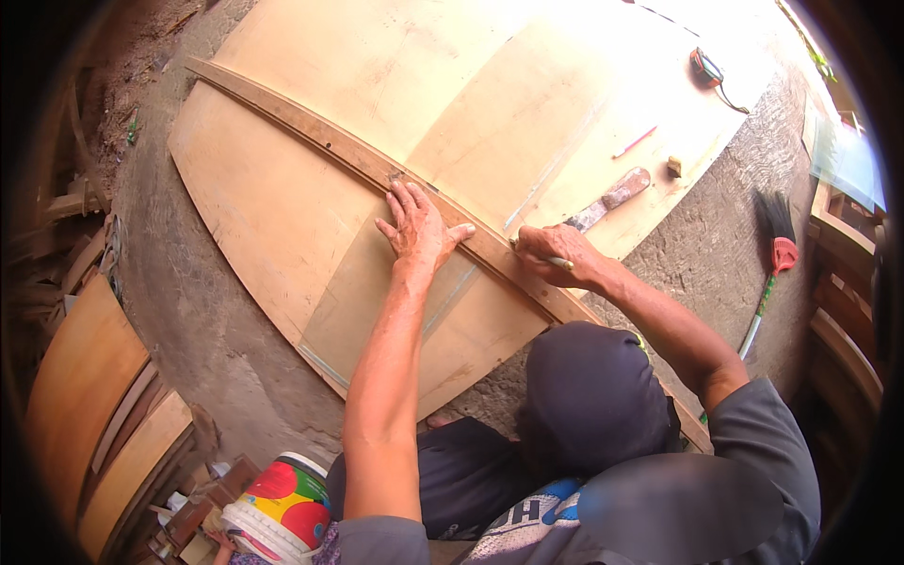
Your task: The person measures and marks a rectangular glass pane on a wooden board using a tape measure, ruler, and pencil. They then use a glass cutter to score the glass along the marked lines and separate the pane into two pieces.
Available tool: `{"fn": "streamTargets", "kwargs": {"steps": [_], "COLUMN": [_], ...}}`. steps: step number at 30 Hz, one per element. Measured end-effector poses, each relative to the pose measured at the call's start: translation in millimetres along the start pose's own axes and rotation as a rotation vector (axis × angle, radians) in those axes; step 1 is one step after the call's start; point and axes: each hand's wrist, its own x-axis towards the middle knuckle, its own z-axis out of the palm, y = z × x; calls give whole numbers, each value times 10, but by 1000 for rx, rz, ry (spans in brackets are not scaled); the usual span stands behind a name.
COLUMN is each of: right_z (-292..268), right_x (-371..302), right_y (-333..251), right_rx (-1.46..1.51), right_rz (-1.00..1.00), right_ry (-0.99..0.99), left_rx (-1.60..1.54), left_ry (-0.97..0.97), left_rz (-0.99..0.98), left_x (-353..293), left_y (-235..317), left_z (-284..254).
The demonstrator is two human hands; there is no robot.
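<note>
A plywood sheet (254, 179) lies across the ground with a long wooden batten (320, 135) laid diagonally over it. My left hand (419, 226) presses on the batten's near edge, fingers spread and thumb stretched to the right. Farther right along the batten, my right hand (556, 252) is closed around a slim, light-coloured tool (562, 264). One end of that tool sticks out of the fist; its working tip is mostly hidden by the fingers. Just beyond this hand lies a putty knife (617, 196) with a worn, paint-smeared handle.
On the sheet's right side are a pencil (634, 141), a small dark lump (673, 167) and a tape measure (706, 68). A brush with a red collar (783, 252) lies on the concrete. Colourful bucket (282, 504) and stacked boards (85, 367) stand lower left. A dark cap (593, 400) blocks the lower middle.
</note>
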Motion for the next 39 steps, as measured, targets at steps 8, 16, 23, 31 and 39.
{"fn": "streamTargets", "kwargs": {"steps": [8, 16, 23, 31, 39], "right_z": [94, 323, 419, -141, -708], "right_x": [-112, -812, -875, -933, -1356], "right_y": [-242, -328, -315, -317, -261], "right_rx": [-121, -333, -418, -119, 278], "right_rz": [19, 278, 364, 299, 340], "right_ry": [192, 86, -33, -79, 107], "left_rx": [-27, -102, -277, -31, 147], "left_ry": [-51, 20, 150, 164, 225], "left_rz": [-37, -66, -183, -269, -158], "left_x": [-32, -142, -364, -772, -1108], "left_y": [60, 51, -312, -1111, -1470], "left_z": [-44, -11, -120, -953, -1236]}}
